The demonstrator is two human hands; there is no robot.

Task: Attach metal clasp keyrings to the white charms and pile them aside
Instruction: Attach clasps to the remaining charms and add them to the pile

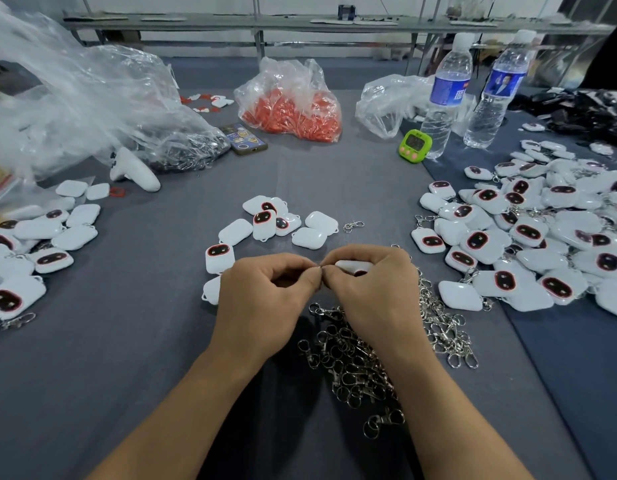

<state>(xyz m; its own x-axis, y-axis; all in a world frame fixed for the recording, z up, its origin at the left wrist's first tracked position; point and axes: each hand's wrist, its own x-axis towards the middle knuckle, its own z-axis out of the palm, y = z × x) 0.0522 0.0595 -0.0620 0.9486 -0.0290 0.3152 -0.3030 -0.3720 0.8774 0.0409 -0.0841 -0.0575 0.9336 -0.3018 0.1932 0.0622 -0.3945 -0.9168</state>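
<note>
Left hand (269, 289): fingers curled, thumb and forefinger tips pinching a tiny metal bit (321, 268), too small to identify.
Right hand (369, 289): curled round the held charm (352, 266), fingertips meeting those of the left hand.
Held charm: smooth, glossy white plastic, a rounded rectangle; long axis running left to right across the view, left end toward the pinch; dark red-rimmed patch turned down toward the person; mostly hidden by fingers.
Position: above the grey cloth table (127, 341), just beyond the keyring heap (355, 362).
Keyring heap: tangled silver clasps with round loops, shiny metal, spreading under and beside the right forearm.
Loose keyring (353, 225): lying alone, just right of the centre charms (275, 220).
Centre charms: small cluster, some face up with dark oval patches, some showing plain white backs.
Right pile (542, 230): many charms, clasps visible among them.
Left pile (33, 244): more charms, one clasp at its near edge.
Farther back: crinkled clear bag of orange-red parts (293, 112), green timer (415, 146), two water bottles (445, 98), phone (244, 138).
</note>
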